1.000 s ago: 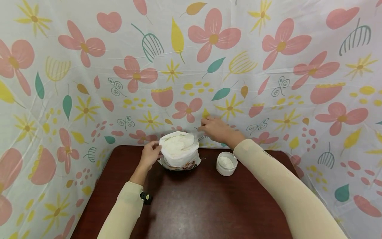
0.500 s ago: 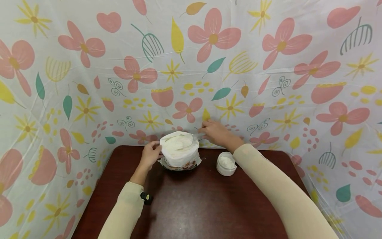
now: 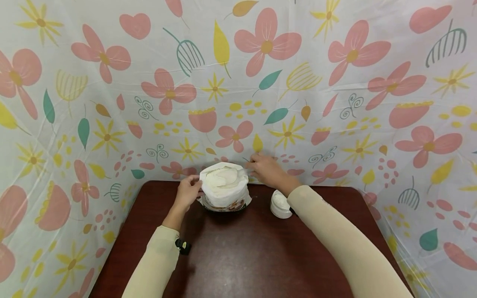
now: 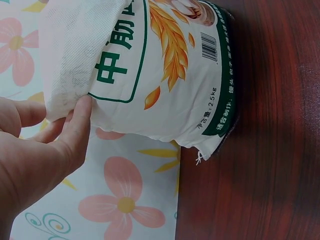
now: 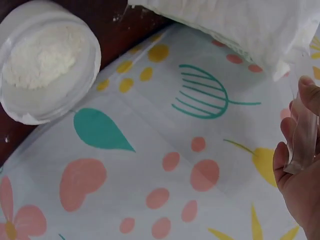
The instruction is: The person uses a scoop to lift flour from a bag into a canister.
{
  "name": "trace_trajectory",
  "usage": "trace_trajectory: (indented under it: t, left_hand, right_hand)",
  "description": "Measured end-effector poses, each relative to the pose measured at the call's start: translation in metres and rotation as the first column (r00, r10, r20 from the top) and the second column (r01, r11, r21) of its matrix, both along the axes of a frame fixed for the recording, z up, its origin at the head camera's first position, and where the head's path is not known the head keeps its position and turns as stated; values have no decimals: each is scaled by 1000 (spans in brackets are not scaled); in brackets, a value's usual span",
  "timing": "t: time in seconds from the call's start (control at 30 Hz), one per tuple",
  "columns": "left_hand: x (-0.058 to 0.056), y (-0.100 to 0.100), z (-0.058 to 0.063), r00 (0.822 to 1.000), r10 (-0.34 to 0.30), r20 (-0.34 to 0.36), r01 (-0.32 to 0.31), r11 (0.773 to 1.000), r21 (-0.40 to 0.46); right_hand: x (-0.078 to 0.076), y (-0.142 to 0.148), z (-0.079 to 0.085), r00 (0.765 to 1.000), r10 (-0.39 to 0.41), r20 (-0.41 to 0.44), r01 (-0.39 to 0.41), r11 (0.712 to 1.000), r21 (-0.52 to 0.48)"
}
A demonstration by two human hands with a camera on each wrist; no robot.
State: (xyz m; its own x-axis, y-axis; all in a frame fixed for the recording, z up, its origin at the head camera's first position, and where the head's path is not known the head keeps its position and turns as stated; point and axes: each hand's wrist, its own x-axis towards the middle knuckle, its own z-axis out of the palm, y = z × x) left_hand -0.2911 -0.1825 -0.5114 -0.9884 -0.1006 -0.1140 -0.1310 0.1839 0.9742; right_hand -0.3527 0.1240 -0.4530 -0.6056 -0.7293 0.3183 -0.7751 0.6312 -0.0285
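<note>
An open flour bag (image 3: 223, 199) stands upright at the back of the table, its white rim folded outward around the flour. My left hand (image 3: 187, 193) pinches the folded rim on the bag's left side, thumb and fingers on the cloth in the left wrist view. Across from it, my right hand (image 3: 269, 170) holds a clear plastic scoop (image 5: 303, 137) by its handle. The scoop's far end lies inside the bag, over the flour. Right of the bag is a round tub (image 3: 280, 210) with some flour in it, partly covered by my right sleeve in the head view.
The dark red-brown table (image 3: 231, 260) runs back to a flower-printed curtain (image 3: 231, 82), which also closes off both sides. Small white specks of flour lie on the wood between tub and bag. A black strap (image 3: 182, 246) circles my left wrist.
My right hand has lowered slightly toward the bag, and the scoop has gone further in over the flour. My right sleeve now covers more of the tub. The left hand has stayed put.
</note>
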Motion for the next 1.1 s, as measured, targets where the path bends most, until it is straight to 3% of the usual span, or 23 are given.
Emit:
trace_trajectory:
  t: [0.4, 1.1]
  left_hand:
    - [-2, 2, 2, 1000, -6, 22, 7, 1000, -8]
    - [-1, 1, 1, 1000, -1, 29, 2, 1000, -5]
  right_hand:
    - [3, -6, -15, 999, 15, -34, -18, 994, -107]
    - [10, -12, -28, 998, -34, 46, 40, 989, -139]
